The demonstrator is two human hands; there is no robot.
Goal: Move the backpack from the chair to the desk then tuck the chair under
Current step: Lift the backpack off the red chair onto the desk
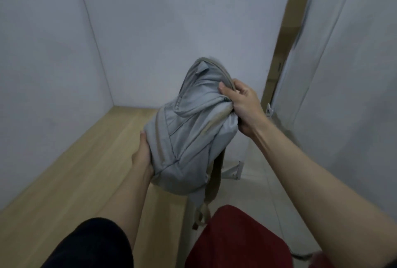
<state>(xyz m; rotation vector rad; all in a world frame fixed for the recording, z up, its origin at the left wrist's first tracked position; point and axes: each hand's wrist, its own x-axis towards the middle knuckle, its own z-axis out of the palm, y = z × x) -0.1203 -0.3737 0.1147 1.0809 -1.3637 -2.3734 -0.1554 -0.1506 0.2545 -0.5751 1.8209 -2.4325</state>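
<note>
A light grey backpack (189, 130) with tan straps is held in the air over the right edge of the light wooden desk (75, 171). My left hand (141, 154) grips its lower left side. My right hand (242, 104) clutches the gathered fabric near its top on the right. A tan strap dangles below the bag toward the red chair seat (234, 239), which sits at the bottom of the view, to the right of the desk.
White partition walls (171, 31) enclose the desk at the back and left. A white panel (343, 74) stands to the right, with a brown gap (285, 53) beside it. Pale tiled floor (264, 181) lies right of the desk, where a white bracket (234, 171) shows.
</note>
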